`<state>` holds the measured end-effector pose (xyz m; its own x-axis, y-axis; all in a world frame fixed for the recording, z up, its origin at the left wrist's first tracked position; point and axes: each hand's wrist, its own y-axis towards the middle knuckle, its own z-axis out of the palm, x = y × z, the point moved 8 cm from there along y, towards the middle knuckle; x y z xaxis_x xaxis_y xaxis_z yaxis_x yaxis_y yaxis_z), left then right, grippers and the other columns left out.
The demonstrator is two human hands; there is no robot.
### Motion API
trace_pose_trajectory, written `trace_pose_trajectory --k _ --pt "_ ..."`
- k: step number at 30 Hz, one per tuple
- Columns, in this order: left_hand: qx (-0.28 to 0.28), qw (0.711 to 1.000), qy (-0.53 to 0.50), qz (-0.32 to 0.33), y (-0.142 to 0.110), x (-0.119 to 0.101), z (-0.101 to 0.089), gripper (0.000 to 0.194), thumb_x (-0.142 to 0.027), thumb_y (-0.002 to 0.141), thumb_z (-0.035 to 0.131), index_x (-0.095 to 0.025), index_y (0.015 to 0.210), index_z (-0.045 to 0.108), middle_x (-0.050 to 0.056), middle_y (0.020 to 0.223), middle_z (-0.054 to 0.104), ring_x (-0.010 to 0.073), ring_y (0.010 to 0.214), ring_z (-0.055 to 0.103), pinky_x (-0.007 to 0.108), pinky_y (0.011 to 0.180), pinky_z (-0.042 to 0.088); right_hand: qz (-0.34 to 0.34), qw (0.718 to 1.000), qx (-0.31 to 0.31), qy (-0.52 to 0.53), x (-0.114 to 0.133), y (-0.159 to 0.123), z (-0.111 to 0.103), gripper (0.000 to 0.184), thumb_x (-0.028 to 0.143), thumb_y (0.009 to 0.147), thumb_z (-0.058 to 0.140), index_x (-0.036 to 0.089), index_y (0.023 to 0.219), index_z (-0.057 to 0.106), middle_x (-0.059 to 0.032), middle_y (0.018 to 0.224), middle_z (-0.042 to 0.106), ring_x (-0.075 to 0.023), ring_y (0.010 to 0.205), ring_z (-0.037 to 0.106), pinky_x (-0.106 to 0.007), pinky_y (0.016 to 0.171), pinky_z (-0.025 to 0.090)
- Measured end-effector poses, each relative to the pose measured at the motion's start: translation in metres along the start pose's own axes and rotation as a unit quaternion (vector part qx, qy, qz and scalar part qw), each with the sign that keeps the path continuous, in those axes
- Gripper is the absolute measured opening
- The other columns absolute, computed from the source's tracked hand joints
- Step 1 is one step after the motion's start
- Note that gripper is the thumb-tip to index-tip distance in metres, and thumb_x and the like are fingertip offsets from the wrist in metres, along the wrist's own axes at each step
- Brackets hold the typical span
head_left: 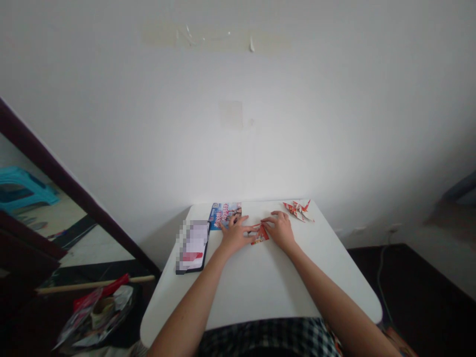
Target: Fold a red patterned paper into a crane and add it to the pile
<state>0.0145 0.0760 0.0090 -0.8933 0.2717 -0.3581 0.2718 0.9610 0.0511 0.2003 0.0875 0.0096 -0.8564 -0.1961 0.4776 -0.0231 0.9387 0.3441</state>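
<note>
A small piece of folded red-and-white printed paper [261, 235] lies on the white table between my hands. My left hand [235, 235] reaches it from the left with fingers spread, its fingertips at the paper's left edge. From the right, my right hand [280, 229] has its fingertips together on the paper's upper right corner. Partly under my left fingers is a blue printed leaflet [222, 214]. Beyond my right hand sits a folded paper figure [298, 210] in the same red and white, with pointed ends.
A phone [194, 247], partly pixelated, lies at the left of the white table [256, 292]. The table's far edge stands against a wall [297, 124]. A mirror [74, 218] leans at the left, with a plastic bag of items [104, 310] on the floor below.
</note>
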Motion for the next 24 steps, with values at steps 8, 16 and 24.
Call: trace_pose_trajectory --k 8,16,24 --pt "0.009 1.0 -0.005 0.001 -0.0006 -0.0009 -0.0012 0.03 -0.058 0.087 0.069 -0.052 0.116 0.075 -0.005 0.163 0.045 0.0407 0.154 0.025 0.085 0.114 0.004 0.019 1.0 -0.007 -0.002 0.0029 0.0027 -0.0023 0.019 0.038 0.095 0.067 0.032 0.103 0.083 -0.0096 0.13 0.06 -0.0295 0.125 0.048 -0.041 0.107 0.041" --pt "0.014 1.0 0.006 0.002 -0.0008 -0.0015 -0.0025 0.031 -0.058 0.087 0.068 -0.053 0.117 0.074 -0.006 0.163 0.045 0.0409 0.153 0.026 0.083 0.115 0.008 0.008 1.0 -0.006 -0.024 0.0079 0.0009 -0.0055 0.018 0.038 0.093 0.068 0.034 0.103 0.083 -0.0094 0.128 0.061 -0.0307 0.125 0.047 -0.045 0.106 0.041" --pt "0.016 1.0 -0.002 -0.001 -0.0011 -0.0023 -0.0035 0.031 -0.059 0.087 0.068 -0.052 0.117 0.075 -0.006 0.163 0.045 0.0406 0.154 0.024 0.083 0.115 0.006 0.01 0.999 0.027 -0.022 0.0066 0.0024 -0.0042 0.018 0.04 0.091 0.071 0.033 0.103 0.082 -0.0093 0.131 0.06 -0.0313 0.128 0.046 -0.047 0.108 0.039"
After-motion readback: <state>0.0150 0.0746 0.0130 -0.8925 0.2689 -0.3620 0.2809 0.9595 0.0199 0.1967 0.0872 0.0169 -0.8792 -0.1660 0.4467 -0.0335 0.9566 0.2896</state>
